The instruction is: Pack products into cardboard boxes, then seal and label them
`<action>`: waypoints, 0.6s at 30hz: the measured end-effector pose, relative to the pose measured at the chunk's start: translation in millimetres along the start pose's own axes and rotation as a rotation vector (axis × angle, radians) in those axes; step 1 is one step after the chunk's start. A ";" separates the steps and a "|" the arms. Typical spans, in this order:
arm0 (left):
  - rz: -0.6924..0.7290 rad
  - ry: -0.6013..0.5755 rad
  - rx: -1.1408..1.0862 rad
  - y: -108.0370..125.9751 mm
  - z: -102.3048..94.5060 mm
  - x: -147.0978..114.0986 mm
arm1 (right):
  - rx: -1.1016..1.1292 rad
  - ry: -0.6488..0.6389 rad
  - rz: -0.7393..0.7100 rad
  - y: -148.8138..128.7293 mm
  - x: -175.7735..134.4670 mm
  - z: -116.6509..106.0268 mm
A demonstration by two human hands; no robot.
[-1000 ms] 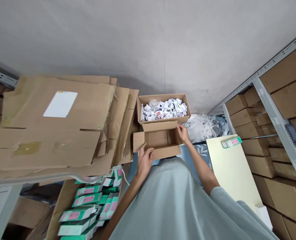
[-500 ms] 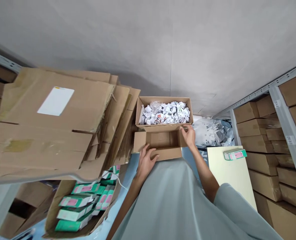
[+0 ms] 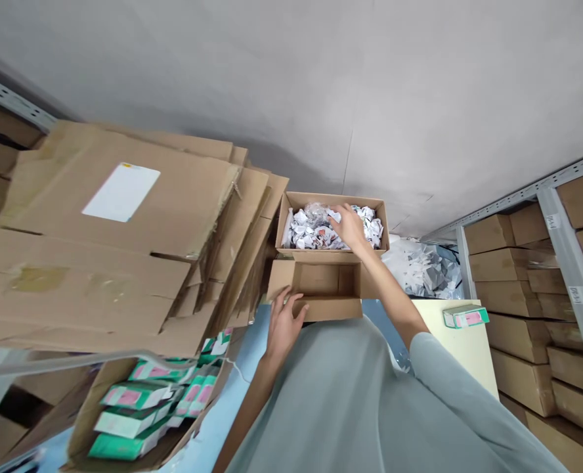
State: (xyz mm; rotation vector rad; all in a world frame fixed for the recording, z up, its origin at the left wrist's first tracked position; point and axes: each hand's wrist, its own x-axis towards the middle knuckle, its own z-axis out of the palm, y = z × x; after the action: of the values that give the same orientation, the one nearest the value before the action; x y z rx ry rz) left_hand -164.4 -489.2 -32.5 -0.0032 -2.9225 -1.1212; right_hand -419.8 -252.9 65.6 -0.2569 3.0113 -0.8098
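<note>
In front of me sits an opened cardboard box [image 3: 327, 309], its inside bare and its flaps folded outward. My left hand [image 3: 285, 323] rests at its near left corner, fingers spread over the edge and flap. Behind it stands a second carton [image 3: 333, 253] filled with crumpled white paper [image 3: 307, 230] and some clear plastic wrap. Over that paper my right hand [image 3: 349, 228] reaches down, fingers bent and apart, fingertips at the paper. Nothing shows clearly in its grasp.
Flattened cartons [image 3: 138, 263] are stacked at left, above a carton of green-and-pink boxes [image 3: 138, 397]. One similar small box [image 3: 466, 317] lies on a pale yellow board [image 3: 461, 351] at right. Beyond are a bag of paper scraps [image 3: 422, 269] and shelved cartons [image 3: 513, 328].
My right hand has left the right side of the near box and moved forward over the crumpled paper. My left hand stays at the near box. The view has shifted slightly.
</note>
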 end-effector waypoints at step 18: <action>-0.048 0.059 -0.120 30.2 -12.1 3.3 | -0.267 -0.145 -0.038 -35.0 37.9 11.2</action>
State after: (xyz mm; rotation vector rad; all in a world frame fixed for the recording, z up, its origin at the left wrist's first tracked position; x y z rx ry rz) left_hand -167.4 -474.9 -3.2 0.0971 -2.8139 -1.2783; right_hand -451.1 -294.4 74.6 -0.3606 2.9766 -0.3698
